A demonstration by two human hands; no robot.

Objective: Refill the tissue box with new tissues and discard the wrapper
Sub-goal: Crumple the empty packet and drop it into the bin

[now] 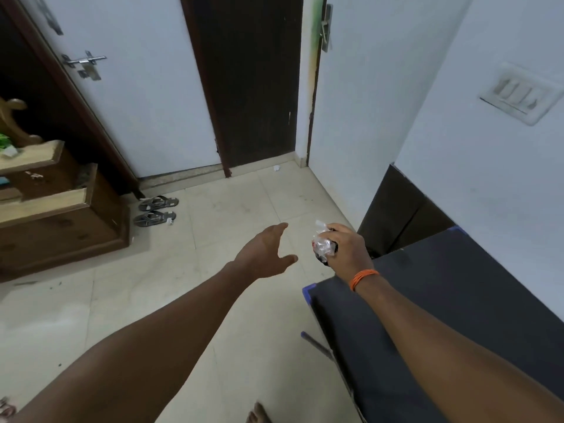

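Observation:
My right hand (346,247) is closed around a crumpled clear plastic wrapper (322,245) with red print, held above the floor just past the corner of a dark table. An orange thread band circles that wrist. My left hand (267,253) is stretched forward beside it, fingers apart, holding nothing. The two hands are a short gap apart. No tissue box is in view.
A dark table (427,300) with blue corner caps fills the lower right against a white wall. A wooden cabinet (55,215) stands at left, a pair of sandals (157,210) beside it. White doors and a dark door frame (250,87) lie ahead across the tiled floor (213,215).

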